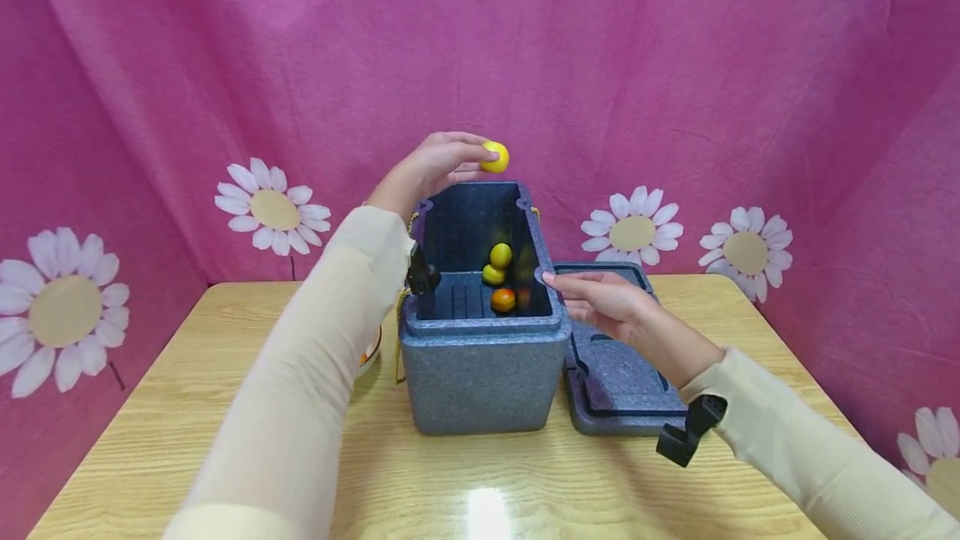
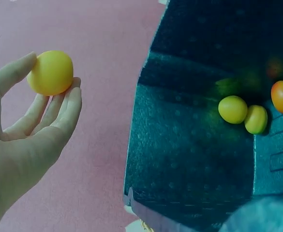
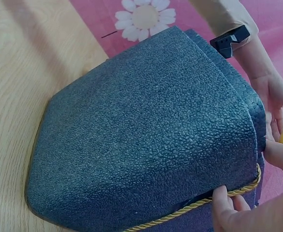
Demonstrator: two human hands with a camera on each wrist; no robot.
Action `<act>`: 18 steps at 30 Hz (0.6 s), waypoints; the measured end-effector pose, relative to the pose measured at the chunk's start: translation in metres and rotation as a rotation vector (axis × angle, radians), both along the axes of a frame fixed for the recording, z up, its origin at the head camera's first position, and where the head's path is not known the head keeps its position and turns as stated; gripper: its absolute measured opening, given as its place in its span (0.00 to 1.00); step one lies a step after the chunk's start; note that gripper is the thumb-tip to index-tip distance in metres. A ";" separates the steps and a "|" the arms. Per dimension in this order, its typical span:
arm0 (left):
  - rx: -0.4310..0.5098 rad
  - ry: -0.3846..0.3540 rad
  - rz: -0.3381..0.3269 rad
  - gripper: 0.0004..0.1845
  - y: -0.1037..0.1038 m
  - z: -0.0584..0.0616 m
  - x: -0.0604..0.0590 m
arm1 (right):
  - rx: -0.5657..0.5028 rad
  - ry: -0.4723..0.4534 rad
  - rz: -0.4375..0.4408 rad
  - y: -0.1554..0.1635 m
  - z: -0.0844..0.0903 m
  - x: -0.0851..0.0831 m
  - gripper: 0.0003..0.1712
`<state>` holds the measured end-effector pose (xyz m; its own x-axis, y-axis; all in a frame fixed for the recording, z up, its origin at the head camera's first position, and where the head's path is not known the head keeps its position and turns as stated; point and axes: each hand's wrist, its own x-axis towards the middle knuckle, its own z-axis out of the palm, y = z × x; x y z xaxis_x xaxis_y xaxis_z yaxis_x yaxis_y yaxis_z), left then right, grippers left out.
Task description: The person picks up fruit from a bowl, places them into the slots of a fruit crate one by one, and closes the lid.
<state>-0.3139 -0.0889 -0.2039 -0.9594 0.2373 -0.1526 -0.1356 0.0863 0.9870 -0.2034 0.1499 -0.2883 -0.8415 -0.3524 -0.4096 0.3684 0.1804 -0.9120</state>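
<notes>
Head view shows the left hand (image 1: 431,167) raised over the far rim of the open grey foam box (image 1: 480,373), its fingers (image 2: 59,104) and thumb pinching a yellow ball (image 1: 495,157) just above the opening. Inside the box, on its floor, lie two yellow-green balls (image 1: 497,263) touching each other and an orange ball (image 1: 502,300) just beside them. The right hand (image 1: 607,302) reaches to the box's right rim with fingers straight and slightly apart, fingertips at the edge, above the box's lid (image 1: 615,382), which lies flat on the wooden surface (image 1: 187,407) just right of the box.
</notes>
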 end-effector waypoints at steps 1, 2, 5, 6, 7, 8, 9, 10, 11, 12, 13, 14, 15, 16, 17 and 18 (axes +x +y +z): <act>-0.019 -0.002 -0.008 0.26 0.000 -0.001 0.000 | 0.001 0.000 0.000 0.000 0.000 0.000 0.42; -0.042 -0.003 -0.016 0.26 -0.001 -0.002 0.001 | 0.002 0.000 -0.002 -0.001 0.000 0.000 0.42; -0.206 0.025 -0.044 0.24 -0.003 -0.005 0.003 | 0.000 0.001 -0.004 -0.001 0.000 0.000 0.42; -0.279 0.047 -0.055 0.23 -0.003 -0.007 0.004 | 0.000 0.002 -0.004 -0.001 0.000 0.000 0.41; -0.359 0.074 -0.063 0.22 -0.003 -0.008 0.005 | -0.002 0.001 -0.005 -0.001 0.000 0.000 0.41; -0.444 0.103 -0.066 0.22 -0.003 -0.010 0.006 | -0.004 -0.001 -0.006 -0.001 0.000 0.000 0.41; -0.524 0.133 -0.071 0.21 -0.003 -0.011 0.007 | -0.006 -0.002 -0.006 -0.001 0.000 0.000 0.41; -0.597 0.165 -0.075 0.21 -0.003 -0.011 0.007 | -0.008 -0.003 -0.006 -0.001 0.000 0.000 0.41; -0.651 0.188 -0.074 0.21 -0.002 -0.012 0.008 | -0.009 -0.004 -0.006 -0.001 0.000 0.000 0.41; -0.689 0.206 -0.072 0.21 -0.002 -0.012 0.008 | -0.009 -0.004 -0.006 -0.001 0.000 0.000 0.41; -0.725 0.221 -0.068 0.22 -0.001 -0.012 0.009 | -0.011 -0.004 -0.006 -0.001 0.000 0.000 0.41; -0.752 0.235 -0.062 0.23 0.000 -0.011 0.009 | -0.012 -0.004 -0.005 -0.001 -0.001 0.000 0.40; -0.777 0.248 -0.057 0.23 0.000 -0.010 0.009 | -0.013 -0.003 -0.005 0.000 -0.001 -0.001 0.40; -0.797 0.258 -0.052 0.24 0.001 -0.010 0.010 | -0.015 -0.003 -0.005 0.000 -0.001 -0.001 0.40; -0.809 0.265 -0.047 0.24 0.002 -0.008 0.010 | -0.016 -0.002 -0.006 0.000 -0.001 -0.001 0.40; -0.818 0.271 -0.044 0.24 0.003 -0.007 0.010 | -0.017 -0.001 -0.006 0.000 -0.001 -0.001 0.40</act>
<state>-0.3035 -0.0863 -0.2111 -0.9798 0.1909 -0.0591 0.1159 0.7836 0.6104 -0.2044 0.1494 -0.2894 -0.8434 -0.3538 -0.4044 0.3704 0.1625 -0.9145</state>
